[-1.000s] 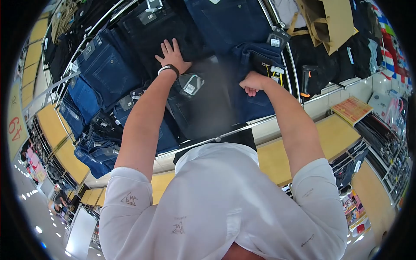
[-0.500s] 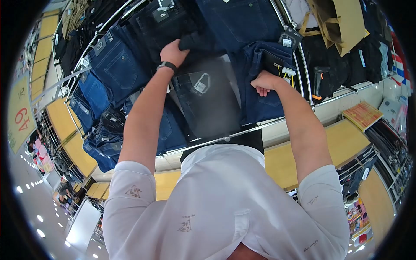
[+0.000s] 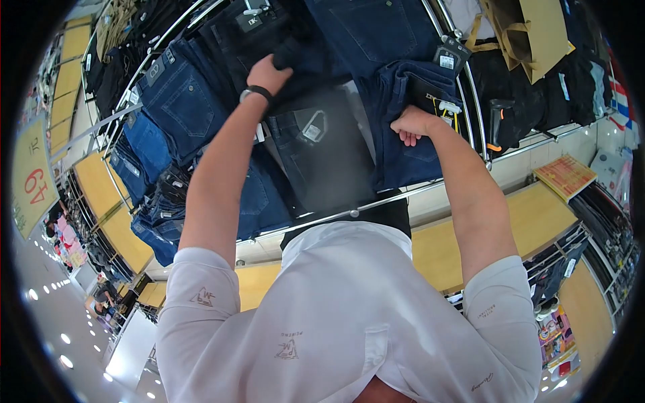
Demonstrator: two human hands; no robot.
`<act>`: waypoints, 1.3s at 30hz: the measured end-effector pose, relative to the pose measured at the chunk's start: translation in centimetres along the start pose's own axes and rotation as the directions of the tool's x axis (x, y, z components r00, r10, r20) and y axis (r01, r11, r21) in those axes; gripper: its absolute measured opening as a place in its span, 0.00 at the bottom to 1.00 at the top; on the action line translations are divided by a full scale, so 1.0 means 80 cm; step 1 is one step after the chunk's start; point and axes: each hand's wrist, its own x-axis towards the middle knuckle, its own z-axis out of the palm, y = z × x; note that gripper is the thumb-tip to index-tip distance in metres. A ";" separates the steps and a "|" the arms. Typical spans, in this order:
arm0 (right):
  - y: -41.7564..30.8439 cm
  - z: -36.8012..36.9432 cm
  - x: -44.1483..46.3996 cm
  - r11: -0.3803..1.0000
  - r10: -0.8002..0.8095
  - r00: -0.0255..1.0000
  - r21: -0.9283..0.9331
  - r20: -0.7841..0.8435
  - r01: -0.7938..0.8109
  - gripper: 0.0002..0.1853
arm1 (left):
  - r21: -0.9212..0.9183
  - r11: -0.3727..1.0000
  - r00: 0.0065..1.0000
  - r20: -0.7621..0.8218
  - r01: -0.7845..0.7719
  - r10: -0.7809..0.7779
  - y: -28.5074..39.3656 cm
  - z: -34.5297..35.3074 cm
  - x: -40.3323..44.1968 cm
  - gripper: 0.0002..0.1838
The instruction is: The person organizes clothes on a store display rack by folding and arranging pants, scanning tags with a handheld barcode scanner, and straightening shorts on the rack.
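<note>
Dark folded jeans lie on a chrome rack in front of me. My left hand (image 3: 269, 75), with a dark band at the wrist, is closed on the folded end of black jeans (image 3: 310, 57) at the upper middle. Below it lies another pair of black jeans (image 3: 322, 158) with a white tag, partly blurred by a smudge in the view. On the right, my right hand (image 3: 412, 125) has its fingers curled in on the edge of folded dark blue jeans (image 3: 410, 168). A tag and a yellow loop sit beside that hand.
The rack's chrome rail (image 3: 322, 221) runs across close to my waist. More blue jeans (image 3: 181, 101) are stacked at left. A brown paper bag (image 3: 537, 33) and black clothes stand at upper right. Wooden shelf boards (image 3: 497, 232) lie lower, and a price sign (image 3: 33, 178) hangs far left.
My left hand has shifted slightly up and left with the end of the black jeans. The right hand stays at the blue jeans with hardly any movement.
</note>
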 end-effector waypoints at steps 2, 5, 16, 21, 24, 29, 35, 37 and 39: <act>-0.002 0.000 -0.003 1.000 0.003 1.000 -0.001 -0.003 -0.003 0.12 | 0.345 0.939 1.000 0.022 -0.006 -0.002 0.060 0.012 -0.039 0.44; -0.003 0.001 -0.002 1.000 0.005 1.000 0.004 -0.013 -0.005 0.13 | 0.497 0.868 0.996 -0.086 0.022 0.024 0.069 0.061 -0.057 0.59; 0.001 0.005 0.003 1.000 -0.011 1.000 0.001 -0.017 0.011 0.13 | 0.242 0.966 0.981 -0.148 -0.088 0.127 0.025 0.030 -0.023 0.32; 0.003 0.004 0.003 1.000 -0.024 1.000 0.008 -0.020 0.024 0.13 | 0.103 0.990 0.994 -0.055 -0.093 0.099 0.007 -0.012 -0.001 0.27; 0.000 0.004 -0.002 1.000 -0.027 0.999 0.005 -0.037 0.027 0.13 | 0.021 0.995 0.995 -0.033 -0.095 0.096 -0.008 -0.012 0.014 0.29; 0.004 0.005 0.000 0.999 -0.036 0.999 0.011 -0.035 0.036 0.13 | -0.126 0.989 0.990 0.112 -0.071 0.085 -0.041 -0.013 0.041 0.29; 0.003 0.004 -0.001 0.999 -0.038 0.999 0.019 -0.036 0.039 0.12 | -0.130 0.991 0.987 0.152 -0.030 0.050 -0.036 -0.017 0.039 0.29; 0.002 0.004 -0.002 0.999 -0.043 0.999 0.018 -0.028 0.043 0.12 | -0.110 0.993 0.990 0.136 -0.031 0.046 -0.033 -0.017 0.035 0.29; 0.003 0.004 -0.001 0.999 -0.041 0.998 0.021 -0.040 0.041 0.12 | -0.157 0.987 0.990 0.129 -0.036 0.057 -0.030 -0.015 0.031 0.30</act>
